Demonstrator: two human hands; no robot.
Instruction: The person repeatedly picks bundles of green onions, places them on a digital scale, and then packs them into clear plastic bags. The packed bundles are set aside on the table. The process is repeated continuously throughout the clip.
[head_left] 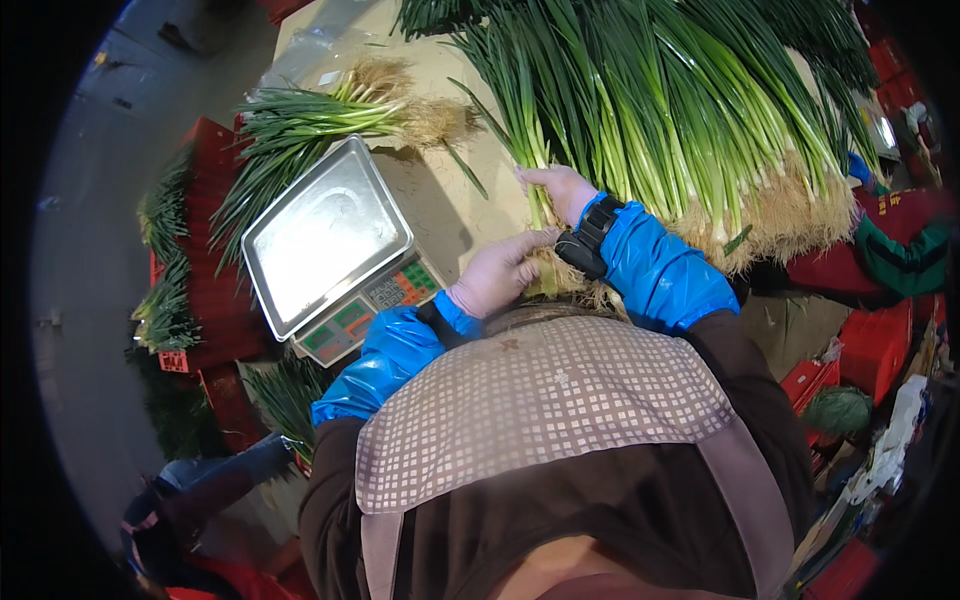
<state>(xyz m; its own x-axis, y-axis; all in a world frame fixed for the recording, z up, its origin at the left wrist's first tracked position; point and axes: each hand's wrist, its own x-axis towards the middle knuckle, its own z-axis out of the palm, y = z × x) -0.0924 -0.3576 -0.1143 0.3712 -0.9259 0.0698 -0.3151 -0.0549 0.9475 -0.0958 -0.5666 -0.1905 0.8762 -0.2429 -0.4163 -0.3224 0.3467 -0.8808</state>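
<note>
Right in front of me, a small bunch of spring onions stands with its leaves pointing away and its roots toward my apron. My right hand, in a thin pale glove, is closed round the pale stalks. Lower down, my gloved left hand pinches the same bunch at the root end; its fingertips are partly hidden. A large heap of spring onions with bushy brown roots lies just beyond and right of my right hand. Left of my left hand is a weighing scale with a bare steel pan.
More spring onions lie behind the scale on the beige table. Red crates with greens stand at the left. A co-worker's green sleeve shows at the right, near another red crate.
</note>
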